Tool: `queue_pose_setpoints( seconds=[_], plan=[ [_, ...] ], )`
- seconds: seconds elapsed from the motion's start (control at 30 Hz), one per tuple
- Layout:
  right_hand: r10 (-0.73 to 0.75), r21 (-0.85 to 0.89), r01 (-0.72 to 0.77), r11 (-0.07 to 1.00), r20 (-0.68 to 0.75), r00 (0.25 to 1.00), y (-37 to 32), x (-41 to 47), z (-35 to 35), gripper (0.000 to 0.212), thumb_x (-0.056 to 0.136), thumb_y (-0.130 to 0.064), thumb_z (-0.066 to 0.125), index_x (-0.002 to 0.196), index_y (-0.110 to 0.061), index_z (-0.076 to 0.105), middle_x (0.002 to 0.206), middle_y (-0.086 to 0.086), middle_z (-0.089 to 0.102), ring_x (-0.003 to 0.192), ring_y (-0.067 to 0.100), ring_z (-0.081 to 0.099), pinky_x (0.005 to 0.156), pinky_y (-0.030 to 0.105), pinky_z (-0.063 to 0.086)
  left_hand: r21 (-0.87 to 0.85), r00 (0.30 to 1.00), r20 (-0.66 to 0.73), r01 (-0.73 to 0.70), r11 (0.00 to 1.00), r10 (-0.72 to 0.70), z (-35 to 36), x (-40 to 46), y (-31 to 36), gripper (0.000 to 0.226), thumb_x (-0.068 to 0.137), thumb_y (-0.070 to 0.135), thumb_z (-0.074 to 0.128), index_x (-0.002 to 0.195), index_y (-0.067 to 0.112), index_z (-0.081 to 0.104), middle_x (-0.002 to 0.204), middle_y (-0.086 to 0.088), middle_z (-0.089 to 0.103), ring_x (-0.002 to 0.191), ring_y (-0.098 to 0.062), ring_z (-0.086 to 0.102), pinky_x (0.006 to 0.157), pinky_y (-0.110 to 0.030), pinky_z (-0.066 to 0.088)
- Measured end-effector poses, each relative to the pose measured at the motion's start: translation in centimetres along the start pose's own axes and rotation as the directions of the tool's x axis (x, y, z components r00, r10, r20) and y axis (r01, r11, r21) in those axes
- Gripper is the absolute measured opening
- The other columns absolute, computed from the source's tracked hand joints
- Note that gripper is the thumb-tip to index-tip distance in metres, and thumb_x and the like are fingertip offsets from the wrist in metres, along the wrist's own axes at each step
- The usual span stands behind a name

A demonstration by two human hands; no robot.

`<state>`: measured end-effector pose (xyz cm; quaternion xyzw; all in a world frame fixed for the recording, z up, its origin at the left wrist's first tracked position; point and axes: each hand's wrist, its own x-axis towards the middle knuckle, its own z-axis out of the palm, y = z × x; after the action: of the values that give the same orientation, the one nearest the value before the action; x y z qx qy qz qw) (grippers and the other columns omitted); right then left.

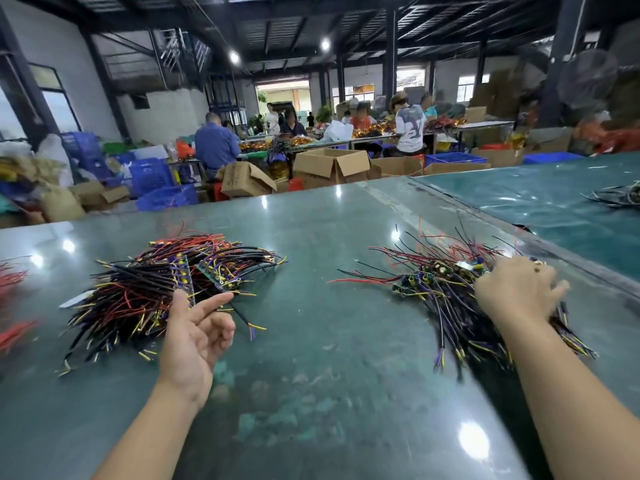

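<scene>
Two bare forearms reach over the green worktop [311, 393]. The left hand [195, 336] is turned palm up, fingers loosely curled and holding nothing, forefinger straight with its tip at the near edge of the left pile of wired boards [152, 292]. The right hand [516, 292], knuckles up and blurred, rests on the right pile of wired boards [443, 285]; I cannot tell whether its fingers pinch anything.
</scene>
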<state>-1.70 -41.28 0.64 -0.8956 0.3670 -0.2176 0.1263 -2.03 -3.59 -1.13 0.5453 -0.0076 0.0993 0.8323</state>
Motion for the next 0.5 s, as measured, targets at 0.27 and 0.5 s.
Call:
queue_pose_setpoints(
  seconds=[0.27, 0.5],
  plan=[
    [-0.747, 0.163, 0.734, 0.659, 0.032, 0.664, -7.2, -9.1, 2.2, 0.032, 0.089, -0.026, 0.047, 0.115, -0.024, 0.065, 0.116, -0.002, 0.061, 0.109, 0.025, 0.052, 0.092, 0.033, 0.040, 0.753, 0.929, -0.086, -0.176, 0.633, 0.360, -0.6, 0.7, -1.3, 0.013, 0.090, 0.013, 0.060, 0.088, 0.021, 0.070, 0.085, -0.001, 0.067, 0.085, -0.020, 0.058, 0.082, -0.036, 0.046],
    [-0.816, 0.479, 0.668, 0.569, 0.229, 0.531, -7.6, -11.9, 3.6, 0.027, 0.090, -0.020, 0.048, 0.105, -0.026, 0.068, 0.113, -0.009, 0.061, 0.112, 0.016, 0.052, 0.094, 0.032, 0.043, 0.989, 0.954, -0.147, 0.151, 0.005, 0.263, -2.9, 1.2, -1.5, 0.039, 0.087, 0.042, 0.055, 0.125, 0.035, 0.059, 0.152, -0.005, 0.031, 0.132, -0.029, 0.020, 0.109, -0.034, 0.022]
  ],
)
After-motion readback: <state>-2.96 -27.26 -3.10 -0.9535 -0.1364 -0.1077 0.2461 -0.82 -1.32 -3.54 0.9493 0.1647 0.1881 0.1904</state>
